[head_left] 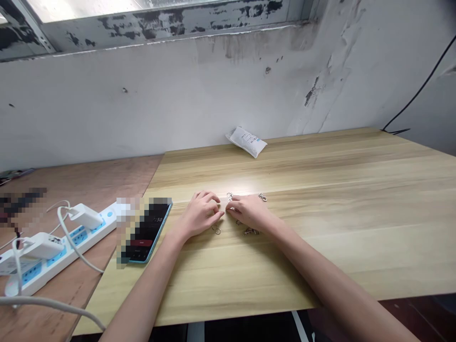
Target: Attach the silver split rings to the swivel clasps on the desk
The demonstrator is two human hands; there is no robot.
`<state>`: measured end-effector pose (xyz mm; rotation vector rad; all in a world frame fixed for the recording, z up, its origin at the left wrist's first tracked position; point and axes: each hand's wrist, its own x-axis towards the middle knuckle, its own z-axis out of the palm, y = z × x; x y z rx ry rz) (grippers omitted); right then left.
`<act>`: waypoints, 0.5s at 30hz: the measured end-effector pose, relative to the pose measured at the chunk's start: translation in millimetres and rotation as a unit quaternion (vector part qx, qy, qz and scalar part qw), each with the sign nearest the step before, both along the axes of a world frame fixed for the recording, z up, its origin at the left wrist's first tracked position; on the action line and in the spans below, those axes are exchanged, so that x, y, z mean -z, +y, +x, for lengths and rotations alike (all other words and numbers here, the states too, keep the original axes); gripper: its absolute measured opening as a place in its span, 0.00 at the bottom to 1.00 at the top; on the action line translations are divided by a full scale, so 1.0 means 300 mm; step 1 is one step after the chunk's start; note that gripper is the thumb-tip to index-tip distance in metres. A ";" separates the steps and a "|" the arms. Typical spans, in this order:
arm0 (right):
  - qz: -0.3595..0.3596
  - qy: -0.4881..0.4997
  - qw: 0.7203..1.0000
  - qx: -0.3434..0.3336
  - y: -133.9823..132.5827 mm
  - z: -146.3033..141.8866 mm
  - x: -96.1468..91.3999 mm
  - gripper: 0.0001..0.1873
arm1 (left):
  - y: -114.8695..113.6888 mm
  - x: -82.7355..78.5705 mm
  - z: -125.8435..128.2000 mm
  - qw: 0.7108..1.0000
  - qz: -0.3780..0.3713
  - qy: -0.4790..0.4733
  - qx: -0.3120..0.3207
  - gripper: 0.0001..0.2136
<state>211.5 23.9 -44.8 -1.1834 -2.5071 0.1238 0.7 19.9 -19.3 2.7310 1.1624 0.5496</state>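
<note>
The left hand point(201, 214) and right hand point(249, 211) sit curled, fingers together, gripping nothing I can make out, among small metal clips point(262, 197) on the wooden table point(320, 266), where one careless brush could scatter them.

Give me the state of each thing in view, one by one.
Left hand, fingers curled, grip unclear
Right hand, palm down, grip unclear
Metal swivel clasps, lying loose on the wooden tabletop
Phone, face up, screen lit
Power strip, white chargers plugged in
White packet, lying apart from the hands
</note>
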 end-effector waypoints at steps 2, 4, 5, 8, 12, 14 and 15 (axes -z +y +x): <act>0.003 -0.003 1.000 -0.003 -0.001 -0.005 0.000 0.12 | 0.001 0.001 0.000 1.000 0.007 -0.002 -0.004 0.10; 0.000 0.028 1.000 -0.006 -0.004 -0.009 -0.001 0.11 | 0.002 0.006 0.005 1.000 0.019 -0.005 -0.015 0.07; -0.005 0.060 0.998 -0.007 -0.005 -0.011 -0.001 0.10 | 0.003 0.009 0.008 0.999 0.026 -0.009 -0.022 0.06; -0.043 0.192 0.980 -0.016 -0.011 -0.022 -0.004 0.07 | 0.003 0.014 0.017 0.998 0.043 -0.031 -0.033 0.06; -0.149 0.337 0.929 -0.031 -0.024 -0.038 -0.018 0.09 | -0.001 0.009 0.024 0.995 0.057 -0.073 -0.043 0.04; -0.192 0.379 0.905 -0.027 -0.030 -0.041 -0.026 0.11 | -0.005 0.003 0.025 0.991 0.065 -0.099 -0.056 0.05; -0.204 0.391 0.897 -0.025 -0.033 -0.041 -0.030 0.12 | -0.007 0.000 0.025 0.989 0.068 -0.112 -0.062 0.05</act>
